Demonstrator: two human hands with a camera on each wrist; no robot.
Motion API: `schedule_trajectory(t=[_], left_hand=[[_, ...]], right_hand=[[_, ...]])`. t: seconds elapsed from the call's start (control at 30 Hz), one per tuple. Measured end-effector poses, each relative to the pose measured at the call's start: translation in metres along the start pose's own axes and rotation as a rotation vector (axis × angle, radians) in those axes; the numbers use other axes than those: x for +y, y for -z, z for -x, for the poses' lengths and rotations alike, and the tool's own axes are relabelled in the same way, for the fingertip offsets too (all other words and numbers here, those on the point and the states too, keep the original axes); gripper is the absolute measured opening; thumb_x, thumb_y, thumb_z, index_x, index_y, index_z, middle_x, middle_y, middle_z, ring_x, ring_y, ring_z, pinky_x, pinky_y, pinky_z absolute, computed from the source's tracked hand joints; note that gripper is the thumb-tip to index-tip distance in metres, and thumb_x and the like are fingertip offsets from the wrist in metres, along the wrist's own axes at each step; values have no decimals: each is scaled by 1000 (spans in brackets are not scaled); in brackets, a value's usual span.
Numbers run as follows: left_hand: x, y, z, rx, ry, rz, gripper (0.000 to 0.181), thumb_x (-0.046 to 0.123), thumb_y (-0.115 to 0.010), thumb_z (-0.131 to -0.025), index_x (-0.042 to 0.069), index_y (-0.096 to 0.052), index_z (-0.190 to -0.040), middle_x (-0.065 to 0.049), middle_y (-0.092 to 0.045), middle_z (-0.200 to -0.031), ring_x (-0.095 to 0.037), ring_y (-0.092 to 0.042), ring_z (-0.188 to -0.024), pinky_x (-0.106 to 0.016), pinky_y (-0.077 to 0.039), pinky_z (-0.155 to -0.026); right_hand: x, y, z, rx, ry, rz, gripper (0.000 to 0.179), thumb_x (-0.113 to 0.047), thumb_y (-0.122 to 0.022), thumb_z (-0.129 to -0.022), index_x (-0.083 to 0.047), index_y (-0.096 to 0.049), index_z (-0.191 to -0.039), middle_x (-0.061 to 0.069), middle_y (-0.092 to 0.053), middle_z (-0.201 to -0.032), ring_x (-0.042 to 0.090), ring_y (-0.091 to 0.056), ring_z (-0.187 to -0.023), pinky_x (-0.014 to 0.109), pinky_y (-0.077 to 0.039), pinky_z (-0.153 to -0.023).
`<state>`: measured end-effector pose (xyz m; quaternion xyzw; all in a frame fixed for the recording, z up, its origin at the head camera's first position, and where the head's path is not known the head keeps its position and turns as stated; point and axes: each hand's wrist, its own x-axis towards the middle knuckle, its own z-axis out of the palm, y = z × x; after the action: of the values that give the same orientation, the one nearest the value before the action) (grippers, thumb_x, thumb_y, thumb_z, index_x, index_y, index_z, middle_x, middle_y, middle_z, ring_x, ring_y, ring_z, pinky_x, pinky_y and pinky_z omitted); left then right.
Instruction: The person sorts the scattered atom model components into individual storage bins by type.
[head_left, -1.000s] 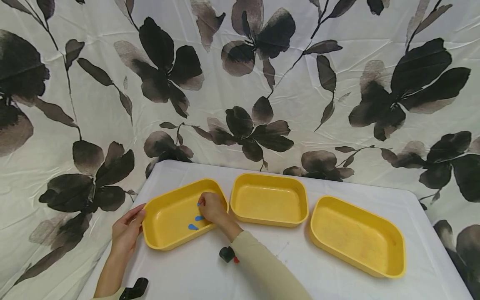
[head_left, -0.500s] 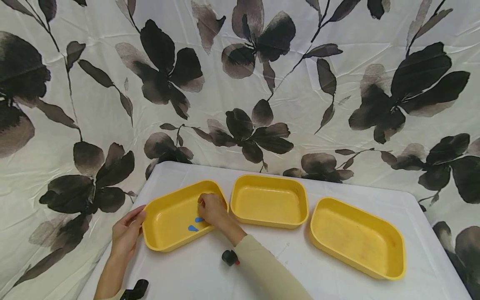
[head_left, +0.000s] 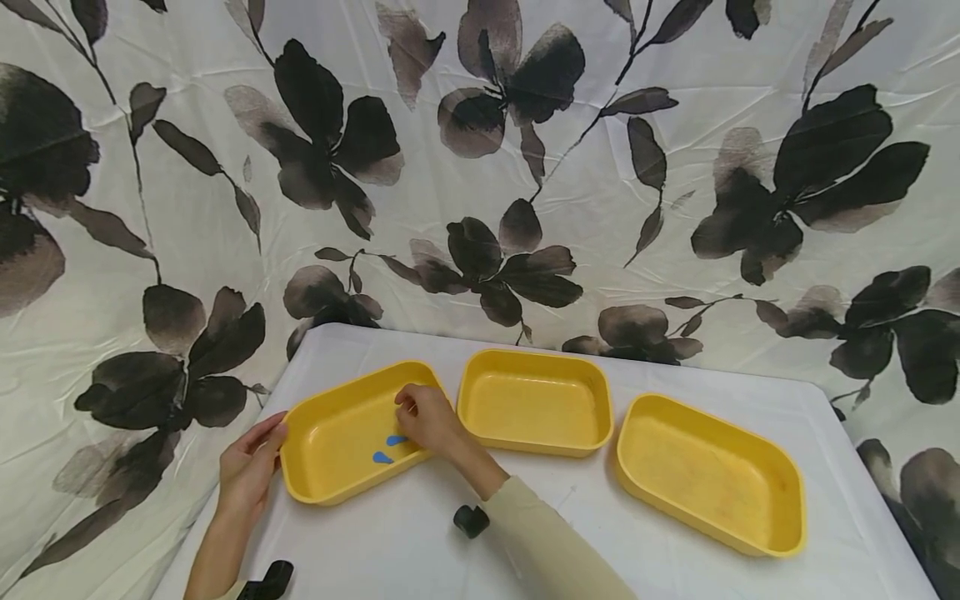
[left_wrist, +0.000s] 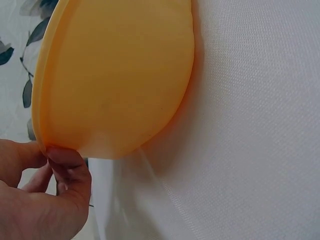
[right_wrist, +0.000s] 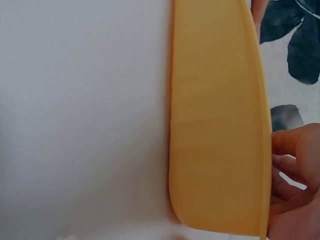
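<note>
My left hand (head_left: 247, 475) grips the left end of a yellow tray (head_left: 330, 492), thumb and fingers pinching its rim; the left wrist view shows this hold at the tray's lip (left_wrist: 40, 100). My right hand (head_left: 427, 421) is down inside the same tray near its right end, fingers curled and pointing to the floor of the tray. Two small blue drop-shaped pieces, one (head_left: 382, 457) nearer the front and one (head_left: 395, 440) beside the hand, lie on the tray floor. In the right wrist view the tray wall (right_wrist: 220, 125) hides the fingertips, so I cannot tell whether they pinch a piece.
A second yellow tray (head_left: 536, 358) stands close to the right of the first, and a third yellow tray (head_left: 712, 508) sits angled farther right. All stand on a white-covered table (head_left: 555, 533). A floral cloth (head_left: 480, 183) hangs behind.
A blue drop-shaped piece showing at the right fingertips a second ago is now out of sight. The right forearm has shifted slightly to the right; the left hand keeps its grip.
</note>
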<state>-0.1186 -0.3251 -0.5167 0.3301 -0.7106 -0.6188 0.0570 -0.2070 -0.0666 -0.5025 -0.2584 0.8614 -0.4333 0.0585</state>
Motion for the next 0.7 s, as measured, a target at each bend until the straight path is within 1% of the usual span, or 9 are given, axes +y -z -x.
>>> schedule_trajectory(t=[0.17,0.27,0.37,0.53,0.63,0.7], left_hand=[[-2,1,-1,6,-8,8,51,33,-59,-105,10,-52,-151,10,-56,-116,-3,-57,-92,-12,-52,-73],[-2,1,-1,1,-15,12,52,33,-60,-105,10,-51,-151,10,-56,-116,-3,-57,-91,-12,-52,-73],[-3,1,-1,-5,-24,3,53,33,-59,-105,10,-50,-152,10,-56,-117,-2,-57,-91,-12,-52,-73],[-5,1,-1,-13,-31,23,53,32,-59,-105,10,-50,-152,11,-55,-117,-2,-58,-92,-11,-52,-75],[-6,1,-1,-16,-36,21,53,32,-58,-106,10,-50,-152,11,-55,-117,-1,-58,-93,-10,-52,-76],[-7,0,-1,-17,-40,14,53,33,-58,-106,10,-49,-153,9,-55,-120,-1,-58,-93,-10,-52,-76]], right_hand=[[-1,4,7,31,32,-57,11,-1,-66,-96,2,-70,-106,8,-69,-93,12,-60,-79,17,-51,-75],[0,7,13,52,44,-81,10,1,-65,-95,3,-69,-104,9,-69,-92,12,-59,-78,18,-51,-75],[0,9,18,66,33,-103,11,0,-64,-96,4,-69,-105,7,-66,-89,10,-56,-77,17,-50,-73],[0,12,26,74,-2,-160,12,-1,-65,-97,5,-67,-107,2,-61,-86,9,-52,-76,16,-48,-72],[1,14,31,87,2,-183,11,-1,-66,-97,6,-67,-106,3,-62,-87,10,-54,-76,17,-49,-73],[2,15,34,100,10,-191,11,0,-66,-96,6,-67,-105,4,-63,-87,11,-55,-77,17,-50,-73]])
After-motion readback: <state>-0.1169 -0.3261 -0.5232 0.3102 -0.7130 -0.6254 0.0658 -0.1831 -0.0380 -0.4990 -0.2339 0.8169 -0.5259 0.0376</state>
